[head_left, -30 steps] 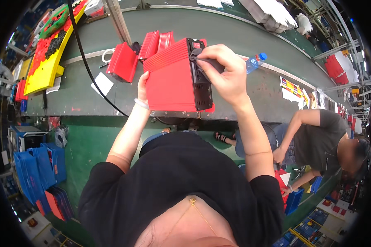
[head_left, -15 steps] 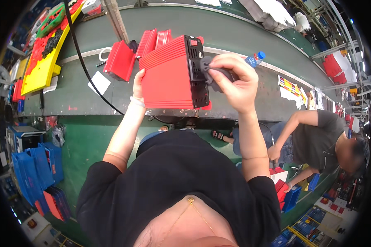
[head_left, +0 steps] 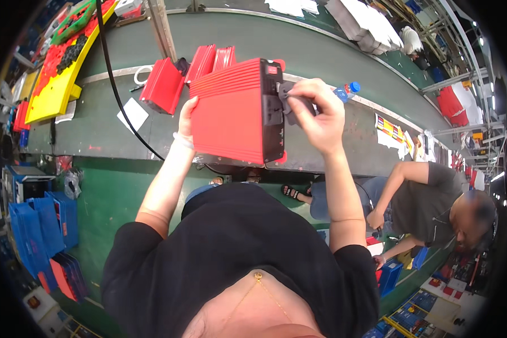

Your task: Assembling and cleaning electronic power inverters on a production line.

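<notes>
A red ribbed metal box (head_left: pixel 228 115), like a power inverter, is held up over the bench. Its black end panel (head_left: pixel 272 118), with a red rocker switch near the top and vent slots, faces right. My left hand (head_left: pixel 187 121) grips the box by its left side, thumb on the front face and the other fingers hidden behind. Pinched in my right hand (head_left: pixel 321 115) is a dark grey cloth (head_left: pixel 290 105), pressed against the upper part of the end panel. Red corner pieces (head_left: pixel 280 158) stick out at the panel's edge.
Several more red boxes (head_left: pixel 164 85) stand on the bench (head_left: pixel 79 135) behind. A bottle with a blue cap (head_left: pixel 346 92) lies right of my right hand. A black cable (head_left: pixel 110 73) hangs at the left, before a yellow rack (head_left: pixel 53 100). A co-worker (head_left: pixel 428 197) sits at the right.
The box has come slightly lower in the picture, its end panel turned a little. My right hand with the cloth has moved down and slightly left, still against the panel.
</notes>
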Motion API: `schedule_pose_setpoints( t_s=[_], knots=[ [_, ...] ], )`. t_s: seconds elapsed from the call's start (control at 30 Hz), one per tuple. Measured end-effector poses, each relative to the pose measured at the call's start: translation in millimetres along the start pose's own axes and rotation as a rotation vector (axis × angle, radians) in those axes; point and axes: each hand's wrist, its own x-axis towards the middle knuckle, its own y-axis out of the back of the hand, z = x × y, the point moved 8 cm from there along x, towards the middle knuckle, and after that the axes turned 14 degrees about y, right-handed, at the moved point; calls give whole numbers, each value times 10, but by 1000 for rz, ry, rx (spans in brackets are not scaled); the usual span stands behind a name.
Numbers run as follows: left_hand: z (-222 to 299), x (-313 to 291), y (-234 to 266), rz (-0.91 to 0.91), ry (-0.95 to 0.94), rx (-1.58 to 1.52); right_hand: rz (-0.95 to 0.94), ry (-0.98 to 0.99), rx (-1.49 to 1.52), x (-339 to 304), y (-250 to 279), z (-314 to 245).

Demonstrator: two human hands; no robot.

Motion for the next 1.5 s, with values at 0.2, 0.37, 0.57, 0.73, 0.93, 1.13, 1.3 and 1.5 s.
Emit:
schedule_pose_setpoints(
  t_s=[0.2, 0.37, 0.57, 0.73, 0.93, 1.13, 1.3, 1.5],
  knots=[
    [-11, 9, 195, 10, 21, -63, -209, -206, -170, -294, -57, 516],
    [37, 37, -85, 169, 86, 116, 96, -801, 368, -712, -81, 782],
    [140, 141, -472, 520, 120, 736, -103, -911, 342, -1130, -313, 1058],
    [-154, 236, -429, 525, 256, 828, 253, -1118, 694, -1946, -567, 1308],
    [-238, 230, -584, 566, 287, 924, 358, -1172, 916, -2186, -684, 1125],
    [-306, 258, -596, 547, 307, 943, 425, -1077, 991, -2300, -681, 1174],
    [-360, 192, -613, 530, 319, 966, 459, -1087, 964, -2373, -671, 1104],
    [-470, -17, -564, 158, -60, 578, 624, -1023, 937, -2199, -766, 892]
  ],
)
